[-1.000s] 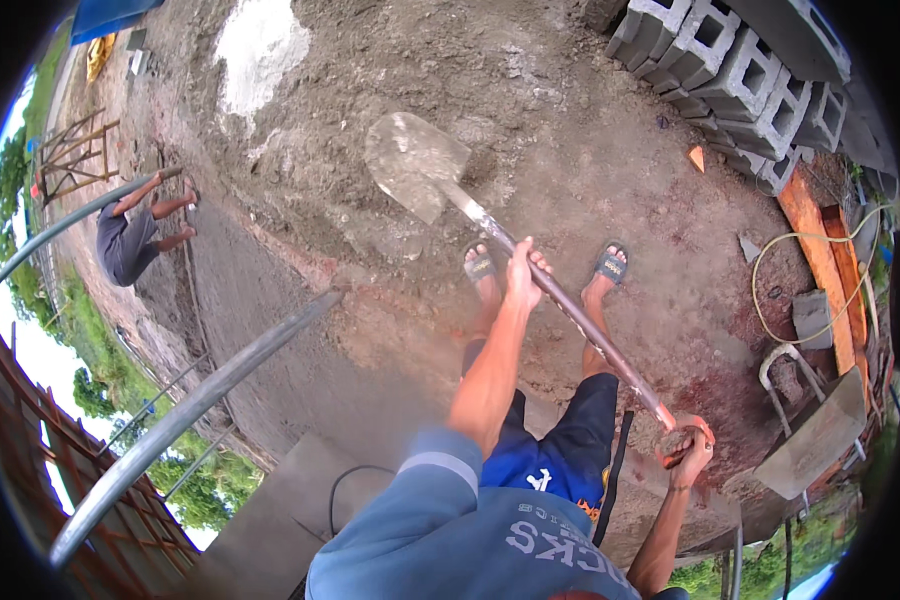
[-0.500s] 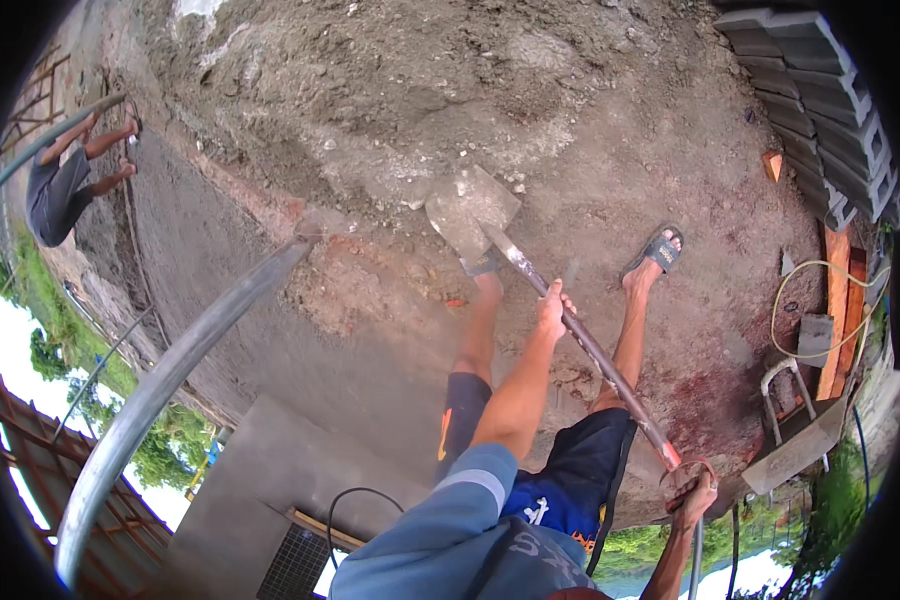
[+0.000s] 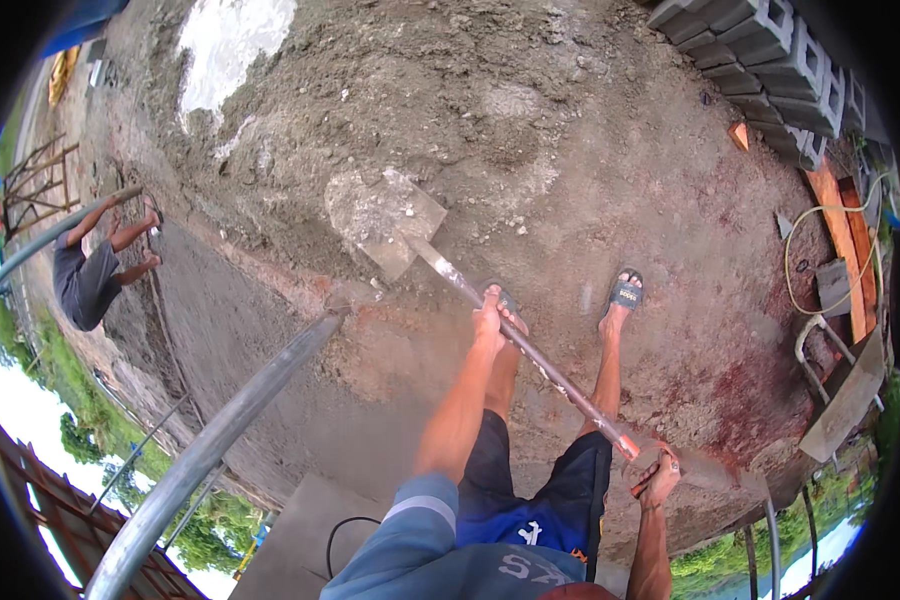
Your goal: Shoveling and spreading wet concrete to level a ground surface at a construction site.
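Note:
A long-handled shovel (image 3: pixel 560 380) slants across the middle, from my right hip up to the grey mix. My left hand (image 3: pixel 490 315) is wrapped round its shaft, partway down toward the blade. At the upper end, my right hand (image 3: pixel 660 476) grips the red handle. The flat metal blade (image 3: pixel 422 218) lies low at the edge of a spread of grey, gravelly mix (image 3: pixel 440 110). Loose grey material covers the blade's far part and hides its tip.
A thick metal pole (image 3: pixel 220 440) rises on my left. Beyond it a person (image 3: pixel 88 275) bends over the smooth grey surface. Stacked concrete blocks (image 3: pixel 770 70) stand far right, with wooden planks (image 3: pixel 842 250), a pale hose (image 3: pixel 790 255) and a wheelbarrow-like metal frame (image 3: pixel 842 400) nearer.
The blade has moved left and forward across the ground, and grey material now lies on it. Both hands have shifted left with the shovel, keeping their grip. My view has turned somewhat.

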### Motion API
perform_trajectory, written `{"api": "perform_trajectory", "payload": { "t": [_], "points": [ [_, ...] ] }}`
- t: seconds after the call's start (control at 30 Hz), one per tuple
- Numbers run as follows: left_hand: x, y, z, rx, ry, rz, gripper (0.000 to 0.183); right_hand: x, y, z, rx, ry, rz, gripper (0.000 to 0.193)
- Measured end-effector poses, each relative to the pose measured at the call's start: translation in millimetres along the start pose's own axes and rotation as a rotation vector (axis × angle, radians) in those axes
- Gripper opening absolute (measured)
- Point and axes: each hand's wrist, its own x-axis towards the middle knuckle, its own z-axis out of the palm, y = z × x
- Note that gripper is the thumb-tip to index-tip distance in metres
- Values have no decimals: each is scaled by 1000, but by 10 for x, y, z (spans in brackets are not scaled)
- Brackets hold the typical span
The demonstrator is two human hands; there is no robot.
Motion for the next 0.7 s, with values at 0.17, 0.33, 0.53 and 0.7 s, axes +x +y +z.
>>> {"api": "perform_trajectory", "payload": {
  "t": [0.17,0.33,0.53,0.7],
  "points": [
    [-59,1070,78,251,20,274,11,-48,-55,660,132,-318,471,15],
    [-362,2868,287,740,331,934,43,-822,-842,1831,301,-755,810,28],
    [-1331,2969,614,380,126,956,34,-398,-1077,1647,393,-927,613,26],
    [-1629,1816,-16,-17,-245,606,19,153,-1169,750,97,-779,346,22]
  ]
}}
